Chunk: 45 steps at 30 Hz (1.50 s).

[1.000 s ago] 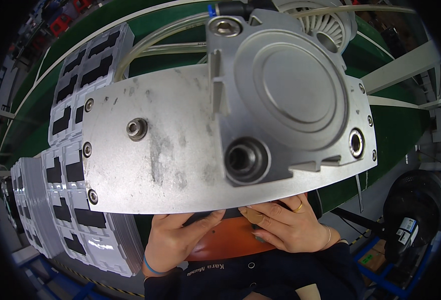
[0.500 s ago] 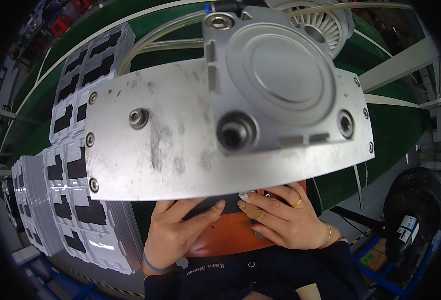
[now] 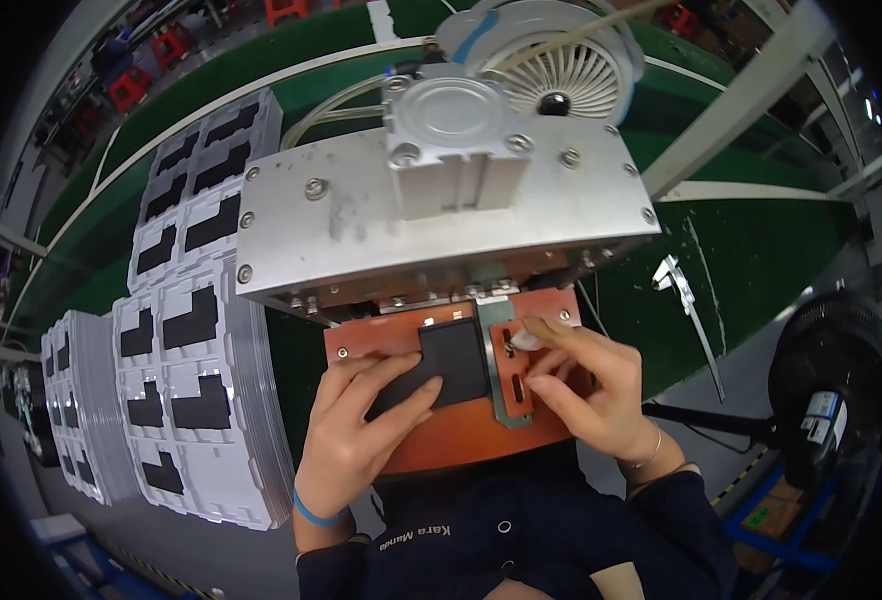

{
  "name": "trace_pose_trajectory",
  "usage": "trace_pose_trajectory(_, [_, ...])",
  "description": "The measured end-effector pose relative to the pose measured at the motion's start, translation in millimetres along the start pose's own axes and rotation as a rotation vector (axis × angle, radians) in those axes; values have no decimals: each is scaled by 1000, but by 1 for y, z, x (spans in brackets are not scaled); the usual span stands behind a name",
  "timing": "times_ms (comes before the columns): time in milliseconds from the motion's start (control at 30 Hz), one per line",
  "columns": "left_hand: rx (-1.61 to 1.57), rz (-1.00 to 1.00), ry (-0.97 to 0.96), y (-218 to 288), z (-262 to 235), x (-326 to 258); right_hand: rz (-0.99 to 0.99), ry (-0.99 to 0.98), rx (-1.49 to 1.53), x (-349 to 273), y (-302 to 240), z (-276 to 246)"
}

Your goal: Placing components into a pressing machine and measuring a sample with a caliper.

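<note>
Head view, centre. Black L-shaped piece (image 3: 454, 360), one, flat on an orange plate (image 3: 451, 440); it lies between the two hands, its lower left arm partly under the left one. Left hand (image 3: 351, 425): palm down, fingers loosely spread, thumb and fingertips touching the piece along its left side, not closed around it; blue wristband (image 3: 319, 512) at the wrist. Right hand (image 3: 601, 385): to the right of the piece and apart from it, fingers bent over a slotted orange block (image 3: 513, 395); small white item (image 3: 525, 341) at the index fingertip, whether pinched or merely touched cannot be told. The two hands stand apart from each other. Grey-green metal strip (image 3: 495, 375): between piece and block, running partly beneath the block, just beside the piece's right edge.

Head view, behind the plate. Silver metal housing (image 3: 341, 235), one, with screws along its edges; squared cylinder (image 3: 456, 150) upright on top. White fan (image 3: 561, 85), beyond the housing.

Head view, left. White trays (image 3: 196, 480), several stacks, with black L-shaped pieces lying in their compartments.

Head view, right. Green counter (image 3: 771, 260); caliper (image 3: 691, 325) lying on it, well apart from the right hand. Black round-topped object (image 3: 826, 365), near the right edge, kind unclear.
</note>
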<state>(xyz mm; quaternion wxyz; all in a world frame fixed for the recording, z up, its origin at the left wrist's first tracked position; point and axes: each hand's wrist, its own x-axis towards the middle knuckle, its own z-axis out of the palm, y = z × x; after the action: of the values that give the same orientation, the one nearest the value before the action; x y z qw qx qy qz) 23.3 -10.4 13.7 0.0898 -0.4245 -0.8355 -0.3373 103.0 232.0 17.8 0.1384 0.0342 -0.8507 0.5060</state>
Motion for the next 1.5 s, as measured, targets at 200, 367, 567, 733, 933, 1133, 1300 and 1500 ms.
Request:
trace_pose_trajectory(200, [153,185,60,35,-6,-25,394,-400,567,3,-19,3])
trace_pose_trajectory(367, [-477,-184,159,25,-18,-49,-159,-275,360,-14,-23,7])
trace_pose_trajectory(567, [-1454,-456,-527,13,-4,-43,-707,-251,-13,-37,-21,19])
trace_pose_trajectory(733, [-1232,-630,-142,19,-3,-38,-511,125,-322,-36,8,-41])
trace_pose_trajectory(933, [-1056,-665,68,18,3,-9,346,536,-1019,-97,174,-169])
trace_pose_trajectory(1133, [-1160,-738,61,16,10,1,551,415,-939,-103,200,-190])
trace_pose_trajectory(1300, [-1164,-735,35,16,9,-1,458,553,-626,-118,179,-187])
trace_pose_trajectory(1500, [-1143,-773,-49,21,5,2,230,580,-399,-102,73,-140])
